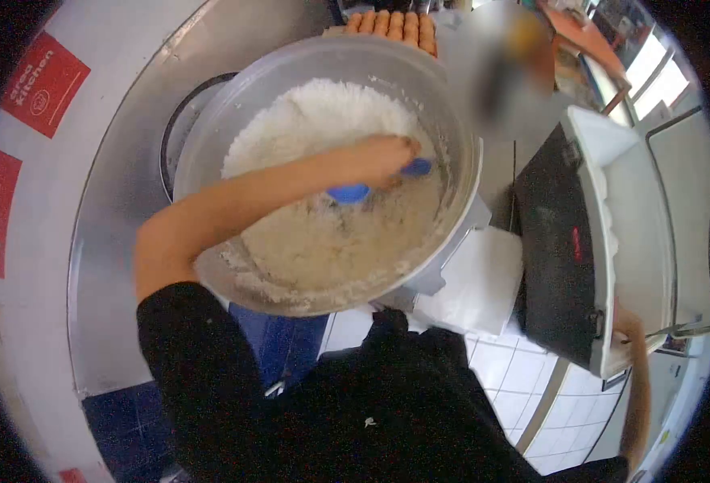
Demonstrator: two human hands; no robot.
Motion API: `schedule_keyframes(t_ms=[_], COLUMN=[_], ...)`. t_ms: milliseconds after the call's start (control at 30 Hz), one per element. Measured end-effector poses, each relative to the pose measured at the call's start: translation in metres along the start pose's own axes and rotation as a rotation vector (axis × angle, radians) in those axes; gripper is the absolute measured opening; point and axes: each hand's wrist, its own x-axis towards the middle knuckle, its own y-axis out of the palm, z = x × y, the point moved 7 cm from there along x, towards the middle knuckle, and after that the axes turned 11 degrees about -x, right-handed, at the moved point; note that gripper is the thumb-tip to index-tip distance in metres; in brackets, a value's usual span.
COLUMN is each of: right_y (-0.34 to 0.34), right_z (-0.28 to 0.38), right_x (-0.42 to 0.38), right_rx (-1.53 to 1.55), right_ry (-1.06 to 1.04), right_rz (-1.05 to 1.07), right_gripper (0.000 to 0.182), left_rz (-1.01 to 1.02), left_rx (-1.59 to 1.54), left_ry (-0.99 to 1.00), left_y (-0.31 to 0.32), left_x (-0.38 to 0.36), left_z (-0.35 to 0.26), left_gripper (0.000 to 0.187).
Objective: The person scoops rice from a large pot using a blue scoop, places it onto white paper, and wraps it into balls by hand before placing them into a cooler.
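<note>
So the left hand (379,159) is hanging over a big metal pot (464,193), and its fingers are closing around a blue utensil (347,193), as far as I'm seeing through the blur. Blue is poking out on either side of that fist, and the lower bit is sitting right above the rice, just below the knuckles. White rice (331,113) is heaping up beyond those fingers, while a flatter, more beige layer is spreading out on the near side of them.

Way off to the right of the left fingers, the right hand (627,322) is resting at the near end of an open cooler box (560,241), dark outside and white inside. Its fingers are mostly hiding around the edge, so I'm not able to tell if they're gripping it or just touching.

Farther past the left fingers, behind the pot, rows of what are looking like brown eggs (391,28) are sitting together. Left of that hand, a steel counter (121,217) is running alongside the pot, and beyond it red signs (45,84) are hanging on a white wall (117,32).
</note>
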Motion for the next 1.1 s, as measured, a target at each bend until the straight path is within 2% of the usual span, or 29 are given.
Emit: schedule_keyframes(t_ms=[33, 67, 100, 133, 167, 200, 233, 300, 333, 400, 433, 467, 500, 533, 600, 633, 667, 733, 800, 833, 900, 933, 1000, 1033, 1100], right_y=[0.005, 0.008, 0.011, 0.019, 0.02, 0.016, 0.012, -0.014, -0.01, -0.018, -0.018, -0.011, 0.005, 0.028, 0.034, 0.012, 0.018, 0.015, 0.017, 0.021, 0.016, 0.011, 0.001, 0.005, 0.025], right_z=[-0.012, -0.022, -0.033, -0.052, -0.064, -0.067, -0.061, -0.066, -0.065, -0.077, -0.068, -0.058, -0.056, -0.073, -0.046, -0.007, -0.006, -0.02, -0.024, -0.031, -0.024, -0.009, 0.009, 0.001, -0.018], right_x=[-0.005, -0.008, -0.01, -0.002, -0.009, -0.016, -0.017, -0.043, -0.048, -0.083, -0.098, -0.121, -0.135, -0.132, -0.141, -0.146, -0.145, -0.137, -0.134, -0.134, -0.138, -0.141, -0.144, -0.142, -0.137], right_rx=[0.002, 0.022, 0.07, 0.31, 0.239, 0.166, 0.142, 0.147, 0.12, 0.266, 0.256, 0.349, 0.458, 0.548, 0.579, 0.467, 0.478, 0.48, 0.415, 0.436, 0.454, 0.473, 0.449, 0.485, 0.594], right_ry=[0.021, 0.036, 0.046, 0.008, 0.012, 0.008, -0.013, 0.103, 0.091, 0.113, 0.123, 0.256, 0.399, 0.319, 0.414, 0.358, 0.373, 0.472, 0.391, 0.386, 0.445, 0.45, 0.458, 0.466, 0.435], right_rz=[-0.056, -0.116, -0.186, -0.248, -0.374, -0.487, -0.476, -0.832, -0.788, -1.057, -1.034, -1.119, -1.209, -1.238, -1.183, -1.321, -1.332, -1.149, -1.125, -1.117, -1.11, -1.124, -1.069, -1.08, -1.096], right_gripper=[0.086, 0.086, 0.086, 0.08, 0.075, 0.069, 0.069, 0.053, 0.053, 0.036, 0.036, 0.031, 0.028, 0.025, 0.025, 0.021, 0.021, 0.017, 0.016, 0.015, 0.016, 0.016, 0.013, 0.013, 0.012], left_rz=[0.033, 0.0, 0.018, 0.039, 0.015, 0.031, 0.051, -0.012, -0.056, -0.111, -0.214, -0.306, -0.454, -0.59, -0.321, -0.298, -0.327, -0.376, -0.329, -0.337, -0.257, -0.257, -0.33, -0.317, -0.485], left_rx=[0.061, 0.074, 0.066, 0.052, 0.052, 0.019, -0.017, -0.014, 0.006, 0.0, -0.033, -0.041, -0.043, -0.038, -0.169, -0.151, -0.142, -0.167, -0.303, -0.326, -0.208, -0.189, -0.155, -0.125, -0.145], left_ry=[-0.113, -0.097, -0.098, -0.11, -0.122, -0.022, 0.073, 0.076, 0.11, 0.015, -0.062, -0.13, -0.051, 0.043, -0.35, -0.321, -0.239, -0.189, -0.497, -0.51, -0.52, -0.508, -0.355, -0.338, -0.606], left_y=[0.006, 0.01, 0.015, 0.016, 0.004, -0.008, -0.01, 0.008, 0.022, -0.015, -0.047, -0.08, -0.113, -0.148, -0.168, -0.163, -0.145, -0.108, -0.07, -0.062, -0.062, -0.068, -0.086, -0.096, -0.113], left_x=[0.01, 0.016, 0.02, 0.022, 0.02, 0.014, 0.008, 0.019, 0.016, 0.006, -0.002, -0.015, -0.039, -0.068, -0.101, -0.097, -0.097, -0.092, -0.061, -0.049, -0.023, -0.019, -0.026, -0.029, -0.046], left_z=[0.009, 0.018, 0.028, 0.033, 0.03, 0.015, 0.006, 0.028, 0.038, 0.026, 0.017, 0.013, 0.006, -0.005, -0.008, -0.003, 0.008, 0.022, 0.059, 0.069, 0.083, 0.087, 0.102, 0.111, 0.148], left_gripper=[0.033, 0.033, 0.042, 0.051, 0.051, 0.057, 0.063, 0.07, 0.077, 0.079, 0.08, 0.082, 0.079, 0.076, 0.072, 0.072, 0.072, 0.072, 0.072, 0.072, 0.055, 0.055, 0.036, 0.036, 0.027])
